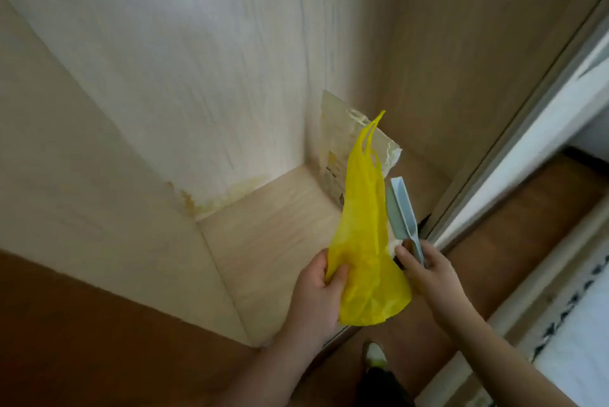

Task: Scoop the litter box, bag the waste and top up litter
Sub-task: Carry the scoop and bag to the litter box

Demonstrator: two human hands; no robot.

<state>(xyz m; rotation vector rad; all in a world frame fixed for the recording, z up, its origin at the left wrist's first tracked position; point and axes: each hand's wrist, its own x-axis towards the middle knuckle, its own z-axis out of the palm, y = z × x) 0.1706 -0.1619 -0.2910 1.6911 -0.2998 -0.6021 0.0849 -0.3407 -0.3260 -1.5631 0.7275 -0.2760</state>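
Observation:
A yellow plastic bag with its handles pointing away from me is gripped at its lower left edge by my left hand. My right hand holds the handle of a pale blue-grey litter scoop, whose blade points up and away, just right of the bag. Behind the bag, a cream litter bag with a torn top leans in the back corner of a light wooden closet. No litter box is in view.
The closet floor is light wood with yellowish stains along its back wall. A sliding door frame runs diagonally at the right. Brown floor lies in front; my foot stands below the hands.

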